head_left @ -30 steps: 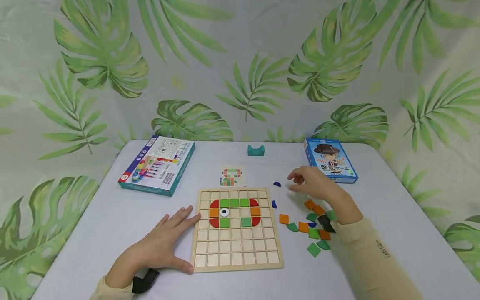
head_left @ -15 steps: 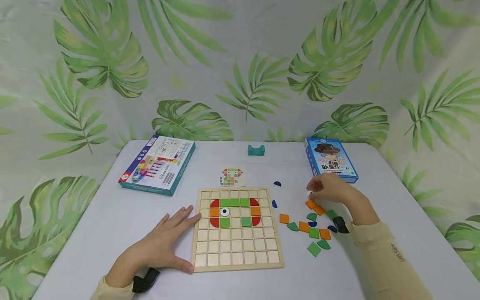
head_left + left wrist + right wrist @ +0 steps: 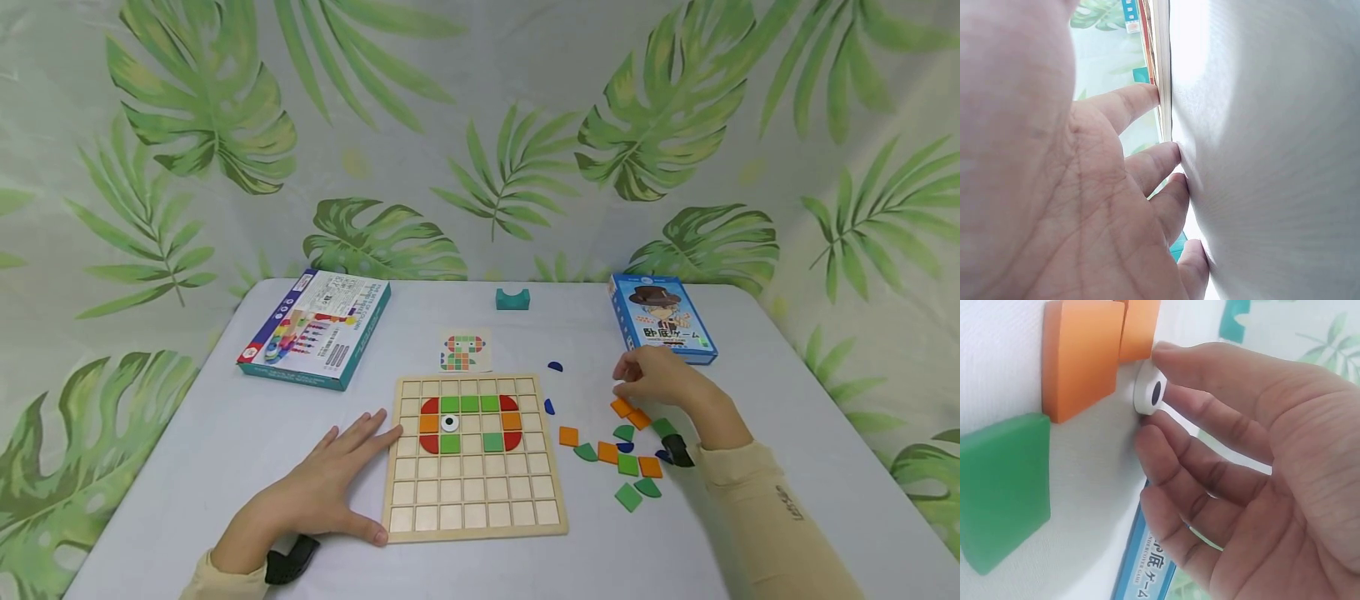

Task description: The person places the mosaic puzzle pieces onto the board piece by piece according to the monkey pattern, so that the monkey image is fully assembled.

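Observation:
My right hand (image 3: 663, 379) pinches a round white eye piece with a black dot (image 3: 1150, 389) between thumb and fingertips, low over the tablecloth beside two orange square tiles (image 3: 1080, 359). My left hand (image 3: 330, 479) lies with fingers spread at the left edge of the wooden grid board (image 3: 450, 518); thumb and index fingertip touch its frame. In the board's cells sit red quarter-round pieces, orange and green squares, and another white eye piece (image 3: 449, 422). In the left wrist view, the fingertips (image 3: 1169, 152) meet the board's side and the cloth.
Loose orange, green and blue pieces (image 3: 627, 465) lie right of the board. A pattern card (image 3: 465, 353) lies behind it. Further back are a teal block (image 3: 512, 300), a game box (image 3: 315, 329) at left and a blue box (image 3: 663, 317) behind my right hand.
My right hand has moved right, from beside the small blue half-round to the orange tiles, and now pinches the eye piece there. My left hand and the board have stayed put.

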The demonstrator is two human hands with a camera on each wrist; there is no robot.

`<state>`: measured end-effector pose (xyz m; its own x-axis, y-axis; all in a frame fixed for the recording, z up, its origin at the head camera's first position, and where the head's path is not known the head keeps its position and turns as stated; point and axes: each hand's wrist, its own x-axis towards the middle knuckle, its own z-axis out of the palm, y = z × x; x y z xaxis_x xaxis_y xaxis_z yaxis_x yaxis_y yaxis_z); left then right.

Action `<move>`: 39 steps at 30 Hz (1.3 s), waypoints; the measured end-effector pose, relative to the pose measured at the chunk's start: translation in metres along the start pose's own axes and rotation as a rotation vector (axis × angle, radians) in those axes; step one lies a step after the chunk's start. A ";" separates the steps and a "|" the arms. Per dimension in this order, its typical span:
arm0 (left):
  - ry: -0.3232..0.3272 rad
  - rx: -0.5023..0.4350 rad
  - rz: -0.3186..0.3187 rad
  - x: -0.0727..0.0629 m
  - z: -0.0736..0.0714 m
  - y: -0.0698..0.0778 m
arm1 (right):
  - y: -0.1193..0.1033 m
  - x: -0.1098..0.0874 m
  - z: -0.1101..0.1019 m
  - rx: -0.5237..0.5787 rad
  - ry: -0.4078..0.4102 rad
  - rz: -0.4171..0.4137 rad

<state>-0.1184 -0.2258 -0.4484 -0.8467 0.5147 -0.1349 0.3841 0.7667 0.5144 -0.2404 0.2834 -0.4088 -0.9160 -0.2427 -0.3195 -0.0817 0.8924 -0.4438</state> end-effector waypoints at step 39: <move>-0.007 0.005 0.004 -0.001 -0.003 0.002 | -0.048 0.012 0.028 0.017 0.063 -0.206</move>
<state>-0.1182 -0.2258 -0.4451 -0.8422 0.5210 -0.1389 0.3896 0.7661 0.5112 -0.2366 0.2270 -0.4146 -0.9034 -0.3947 -0.1675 -0.2638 0.8196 -0.5086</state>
